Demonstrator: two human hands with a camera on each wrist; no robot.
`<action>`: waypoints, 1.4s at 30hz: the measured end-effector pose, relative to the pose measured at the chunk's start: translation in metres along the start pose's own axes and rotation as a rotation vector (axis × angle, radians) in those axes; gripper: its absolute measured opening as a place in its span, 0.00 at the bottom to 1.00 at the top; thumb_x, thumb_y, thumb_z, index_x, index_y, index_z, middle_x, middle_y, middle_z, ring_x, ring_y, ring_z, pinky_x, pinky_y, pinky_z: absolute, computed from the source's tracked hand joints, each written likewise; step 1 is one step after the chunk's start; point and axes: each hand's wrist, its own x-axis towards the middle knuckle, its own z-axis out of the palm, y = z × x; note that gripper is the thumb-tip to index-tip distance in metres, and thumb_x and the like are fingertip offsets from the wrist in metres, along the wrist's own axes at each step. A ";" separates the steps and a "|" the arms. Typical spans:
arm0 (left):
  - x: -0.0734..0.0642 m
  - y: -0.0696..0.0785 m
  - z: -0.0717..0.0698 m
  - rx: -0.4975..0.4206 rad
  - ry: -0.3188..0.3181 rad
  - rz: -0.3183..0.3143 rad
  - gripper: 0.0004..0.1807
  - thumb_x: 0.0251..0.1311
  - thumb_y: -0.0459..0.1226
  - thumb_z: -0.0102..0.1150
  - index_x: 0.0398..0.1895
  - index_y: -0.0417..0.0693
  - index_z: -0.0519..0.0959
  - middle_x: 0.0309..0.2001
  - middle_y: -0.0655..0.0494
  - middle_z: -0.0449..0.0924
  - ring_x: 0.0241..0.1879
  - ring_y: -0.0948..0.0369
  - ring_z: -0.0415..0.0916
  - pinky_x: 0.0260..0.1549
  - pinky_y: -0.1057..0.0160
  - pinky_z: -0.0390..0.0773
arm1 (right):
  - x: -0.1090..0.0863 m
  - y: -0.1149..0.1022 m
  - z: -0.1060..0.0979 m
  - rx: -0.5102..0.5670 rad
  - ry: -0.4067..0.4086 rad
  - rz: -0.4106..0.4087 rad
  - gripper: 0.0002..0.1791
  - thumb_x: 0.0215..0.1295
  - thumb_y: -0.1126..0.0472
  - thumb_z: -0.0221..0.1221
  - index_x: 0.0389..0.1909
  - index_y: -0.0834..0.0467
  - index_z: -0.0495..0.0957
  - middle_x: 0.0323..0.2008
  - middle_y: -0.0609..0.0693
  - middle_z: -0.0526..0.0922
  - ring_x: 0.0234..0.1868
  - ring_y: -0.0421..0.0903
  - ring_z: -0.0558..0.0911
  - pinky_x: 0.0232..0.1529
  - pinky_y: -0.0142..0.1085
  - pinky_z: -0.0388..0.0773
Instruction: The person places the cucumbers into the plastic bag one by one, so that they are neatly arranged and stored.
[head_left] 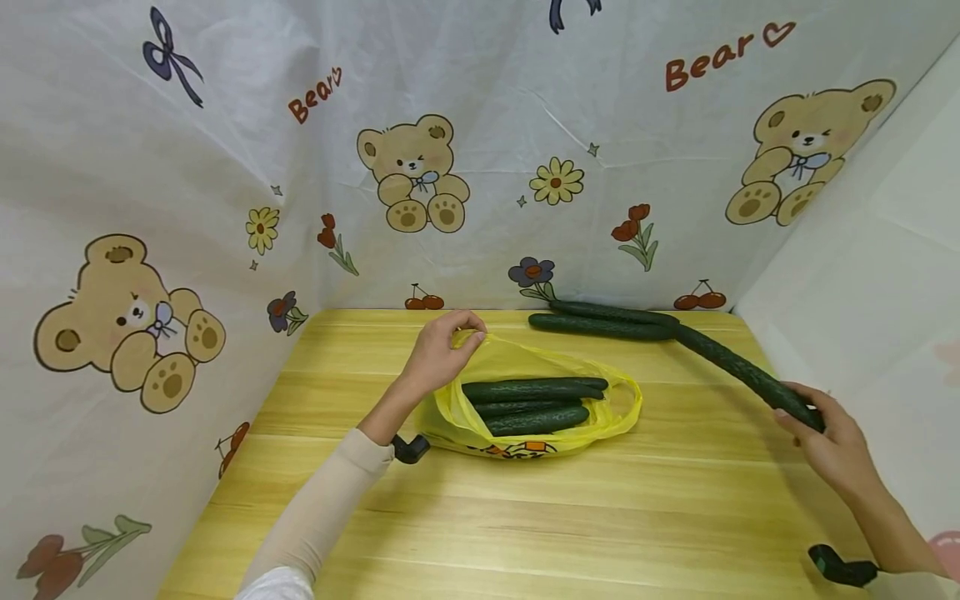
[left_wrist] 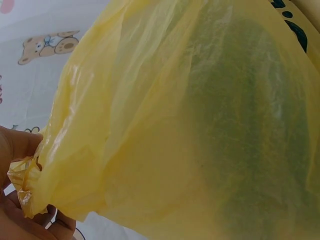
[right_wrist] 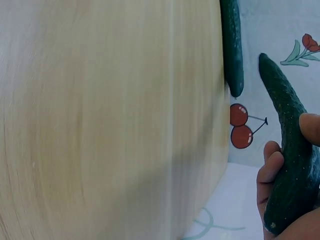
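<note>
Taking the yellow bag [head_left: 517,365] on the desk [head_left: 540,525] as clock centre: at 10 o'clock my left hand [head_left: 444,354] pinches its rim, fingers curled; just past 3 o'clock my right hand [head_left: 836,442] is wrapped round the near end of one held cucumber [head_left: 738,365]. Several bagged cucumbers [head_left: 536,421] lie inside; two loose cucumbers [head_left: 600,326] rest side by side towards 1 o'clock.

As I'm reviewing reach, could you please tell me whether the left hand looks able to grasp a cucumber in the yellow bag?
Probably not without letting go: the left hand pinches the rim of the yellow bag. Its open mouth otherwise leaves the cucumbers inside exposed.
</note>
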 end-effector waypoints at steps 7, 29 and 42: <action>0.000 -0.002 0.000 -0.005 -0.004 0.007 0.05 0.79 0.42 0.61 0.47 0.56 0.85 0.51 0.58 0.88 0.55 0.56 0.85 0.56 0.47 0.84 | 0.000 -0.007 0.004 0.079 -0.046 -0.060 0.30 0.84 0.56 0.57 0.80 0.56 0.64 0.43 0.32 0.71 0.31 0.41 0.75 0.28 0.35 0.71; -0.001 -0.006 0.002 -0.010 -0.004 -0.009 0.06 0.80 0.44 0.61 0.47 0.56 0.86 0.50 0.59 0.88 0.54 0.57 0.85 0.55 0.48 0.83 | 0.003 -0.028 0.008 0.189 -0.152 -0.135 0.28 0.83 0.62 0.57 0.79 0.54 0.67 0.40 0.37 0.75 0.29 0.48 0.73 0.25 0.41 0.64; -0.003 -0.005 0.002 -0.020 0.003 -0.014 0.06 0.79 0.43 0.61 0.47 0.55 0.86 0.51 0.59 0.88 0.55 0.56 0.85 0.58 0.46 0.84 | 0.005 -0.042 0.013 0.215 -0.237 -0.145 0.27 0.83 0.62 0.57 0.79 0.53 0.67 0.33 0.48 0.76 0.28 0.51 0.72 0.25 0.41 0.65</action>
